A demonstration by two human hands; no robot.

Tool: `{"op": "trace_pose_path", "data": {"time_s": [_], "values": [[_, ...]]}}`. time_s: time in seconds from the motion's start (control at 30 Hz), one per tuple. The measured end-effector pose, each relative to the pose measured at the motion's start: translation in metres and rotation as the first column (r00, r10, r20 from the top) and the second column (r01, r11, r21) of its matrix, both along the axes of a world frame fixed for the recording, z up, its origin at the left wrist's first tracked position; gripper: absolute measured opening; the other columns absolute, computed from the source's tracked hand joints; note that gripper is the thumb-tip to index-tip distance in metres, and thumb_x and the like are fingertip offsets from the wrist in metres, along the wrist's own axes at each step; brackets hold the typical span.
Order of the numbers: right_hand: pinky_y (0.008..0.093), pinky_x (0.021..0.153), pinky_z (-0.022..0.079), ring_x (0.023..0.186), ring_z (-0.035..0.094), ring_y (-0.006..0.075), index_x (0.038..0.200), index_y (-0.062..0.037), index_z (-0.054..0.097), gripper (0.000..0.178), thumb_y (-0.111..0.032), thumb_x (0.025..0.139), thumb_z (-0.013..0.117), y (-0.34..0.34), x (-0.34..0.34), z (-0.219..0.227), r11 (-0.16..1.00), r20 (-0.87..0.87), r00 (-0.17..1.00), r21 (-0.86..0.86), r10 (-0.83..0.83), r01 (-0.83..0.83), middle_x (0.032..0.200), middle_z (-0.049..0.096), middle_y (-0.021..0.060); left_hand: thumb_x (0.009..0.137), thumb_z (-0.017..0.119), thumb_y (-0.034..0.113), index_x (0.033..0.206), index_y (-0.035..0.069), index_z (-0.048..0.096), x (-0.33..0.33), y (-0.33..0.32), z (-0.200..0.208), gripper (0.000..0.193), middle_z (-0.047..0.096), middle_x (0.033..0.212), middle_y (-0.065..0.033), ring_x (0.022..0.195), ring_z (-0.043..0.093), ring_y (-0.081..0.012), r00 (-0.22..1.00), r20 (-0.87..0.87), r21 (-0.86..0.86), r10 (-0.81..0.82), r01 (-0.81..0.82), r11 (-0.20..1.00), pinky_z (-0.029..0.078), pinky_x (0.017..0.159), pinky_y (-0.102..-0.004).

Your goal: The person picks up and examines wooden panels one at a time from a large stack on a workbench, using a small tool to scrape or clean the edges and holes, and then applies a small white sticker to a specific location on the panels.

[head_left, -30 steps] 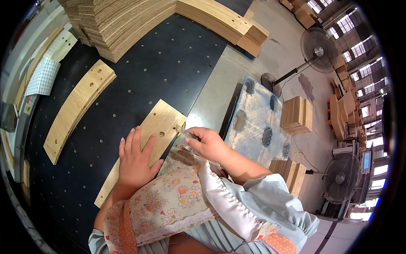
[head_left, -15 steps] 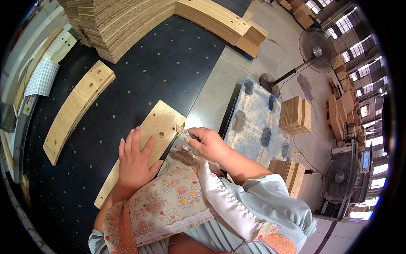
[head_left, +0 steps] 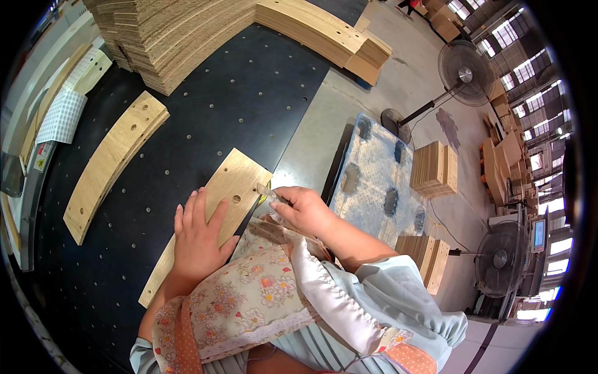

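**Left hand flat on board, right hand on tool**

Curved wooden board lies at tabletop right edge. Left fingers spread, pressing its face, grasping nothing. Right fingers pinched closed around thin tool, blurred, tip by small hole near board's end. Second curved piece near tabletop's left edge.

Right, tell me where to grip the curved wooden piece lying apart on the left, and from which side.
Probably best across the mid-length of the curved wooden piece, by both long edges, from above and the left hand's side: it lies flat on the black table, long and narrow, its long edges uncovered.
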State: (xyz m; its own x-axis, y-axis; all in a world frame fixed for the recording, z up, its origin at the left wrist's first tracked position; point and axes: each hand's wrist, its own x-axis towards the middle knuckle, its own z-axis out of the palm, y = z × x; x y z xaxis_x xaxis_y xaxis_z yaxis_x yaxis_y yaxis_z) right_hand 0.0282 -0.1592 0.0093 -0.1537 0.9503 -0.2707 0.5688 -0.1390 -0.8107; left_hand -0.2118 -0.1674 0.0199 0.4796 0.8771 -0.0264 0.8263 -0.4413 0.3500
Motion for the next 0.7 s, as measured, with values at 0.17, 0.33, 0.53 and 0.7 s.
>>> {"op": "trace_pose_path", "data": {"time_s": [0.17,0.33,0.53,0.7], "values": [[0.0393,0.069,0.048,0.076,0.060,0.0347,0.098,-0.0034,0.063,0.022,-0.021,0.084,0.060,0.001,0.004,-0.009,0.987,0.048,0.999,0.160,0.013,-0.021,0.083,0.062,0.0191,0.074,0.069,0.028,0.135,0.012,0.040,-0.001,-0.001,-0.001,0.070,0.022,0.144,-0.0225,0.135,0.018,-0.0378,1.000,-0.002,0.000,-0.002,0.002,1.000,0.014,0.109,-0.0525],[0.0401,0.070,0.047,0.076,0.059,0.0354,0.097,-0.0026,0.063,0.023,-0.021,0.083,0.061,-0.001,0.002,-0.014,0.974,0.073,0.996,0.218,0.048,-0.063,0.083,0.062,0.0193,0.074,0.069,0.028,0.135,0.012,0.039,0.000,-0.001,0.000,0.070,0.021,0.144,-0.0225,0.135,0.018,-0.0379,1.000,-0.008,0.000,-0.001,0.001,1.000,0.015,0.109,-0.0522],[0.0385,0.068,0.047,0.075,0.059,0.0338,0.095,-0.0020,0.063,0.021,-0.019,0.083,0.061,0.001,0.002,-0.006,0.988,0.045,0.998,0.151,0.037,-0.043,0.081,0.061,0.0190,0.075,0.069,0.028,0.135,0.012,0.039,-0.001,0.000,0.002,0.070,0.022,0.144,-0.0225,0.135,0.019,-0.0380,1.000,-0.003,-0.007,-0.002,0.002,1.000,0.015,0.109,-0.0520],[0.0384,0.067,0.047,0.071,0.059,0.0340,0.096,-0.0016,0.063,0.022,-0.020,0.084,0.060,0.003,0.002,-0.005,0.988,0.029,1.000,0.153,0.009,-0.013,0.078,0.061,0.0189,0.075,0.069,0.028,0.136,0.011,0.039,-0.001,-0.001,0.002,0.070,0.022,0.144,-0.0223,0.135,0.018,-0.0374,1.000,0.000,0.000,-0.005,0.005,1.000,0.014,0.109,-0.0519]]}}
